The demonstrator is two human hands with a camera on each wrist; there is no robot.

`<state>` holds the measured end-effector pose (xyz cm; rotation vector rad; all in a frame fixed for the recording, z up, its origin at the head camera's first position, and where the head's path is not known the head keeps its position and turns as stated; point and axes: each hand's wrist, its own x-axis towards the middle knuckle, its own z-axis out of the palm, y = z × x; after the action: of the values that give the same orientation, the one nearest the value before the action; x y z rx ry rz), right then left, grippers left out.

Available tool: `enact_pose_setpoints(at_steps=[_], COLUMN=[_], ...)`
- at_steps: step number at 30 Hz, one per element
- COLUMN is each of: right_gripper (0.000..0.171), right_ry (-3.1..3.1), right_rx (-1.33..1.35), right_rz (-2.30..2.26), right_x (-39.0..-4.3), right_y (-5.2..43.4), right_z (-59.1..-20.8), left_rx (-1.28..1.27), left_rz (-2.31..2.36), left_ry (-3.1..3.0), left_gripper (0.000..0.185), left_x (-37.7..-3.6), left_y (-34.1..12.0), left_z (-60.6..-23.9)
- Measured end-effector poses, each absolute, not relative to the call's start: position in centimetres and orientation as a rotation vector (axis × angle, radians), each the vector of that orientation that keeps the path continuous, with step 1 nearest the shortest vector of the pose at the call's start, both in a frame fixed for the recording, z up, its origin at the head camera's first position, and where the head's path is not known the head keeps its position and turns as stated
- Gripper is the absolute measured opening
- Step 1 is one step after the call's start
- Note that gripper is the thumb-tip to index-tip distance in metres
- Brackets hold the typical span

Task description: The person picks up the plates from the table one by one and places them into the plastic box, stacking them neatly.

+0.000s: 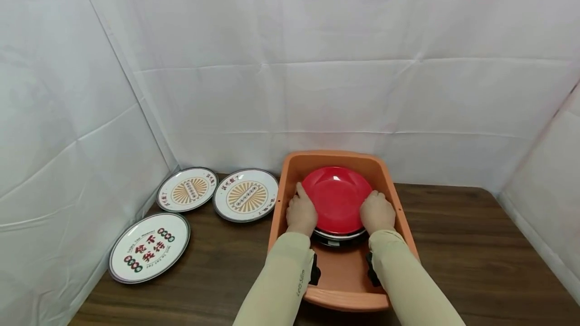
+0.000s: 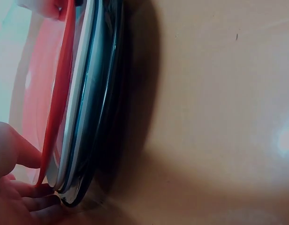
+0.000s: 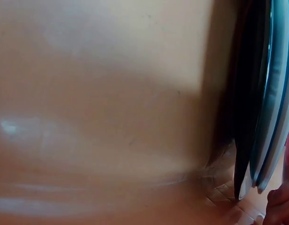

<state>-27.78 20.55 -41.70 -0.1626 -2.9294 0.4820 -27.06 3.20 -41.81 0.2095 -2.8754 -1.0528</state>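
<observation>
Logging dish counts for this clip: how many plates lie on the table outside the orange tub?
3. Two sunburst plates at the back left, one by the wall and one beside the tub; one lettered plate nearer the front left. More plates sit stacked inside the tub.

To your left, three round printed plates lie flat on the dark wooden table [image 1: 453,245]. Two sunburst plates [image 1: 188,189] [image 1: 246,195] sit side by side along its far edge; a lettered plate [image 1: 149,247] lies nearer you, by the left edge. White sheeting [image 1: 317,64] walls the table.
</observation>
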Motion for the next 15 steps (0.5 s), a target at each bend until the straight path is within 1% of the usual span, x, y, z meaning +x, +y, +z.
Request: enact_pose_setpoints(at_steps=[7, 15], right_gripper=[0.023, 0.024], right_ry=[-2.938, -2.981], right_rx=[-0.149, -0.155], right_rz=[0.462, 0.395], right_x=[-27.8, -27.98], right_y=[20.6, 20.57], right_z=[-42.03, -42.35], left_rx=[0.196, 0.202], left_rz=[-1.003, -0.987], left_ry=[-2.899, -2.909], left_gripper=[0.054, 0.052], left_x=[-27.11, -27.21], left_y=[3.15, 3.18], left_z=[-41.96, -42.01])
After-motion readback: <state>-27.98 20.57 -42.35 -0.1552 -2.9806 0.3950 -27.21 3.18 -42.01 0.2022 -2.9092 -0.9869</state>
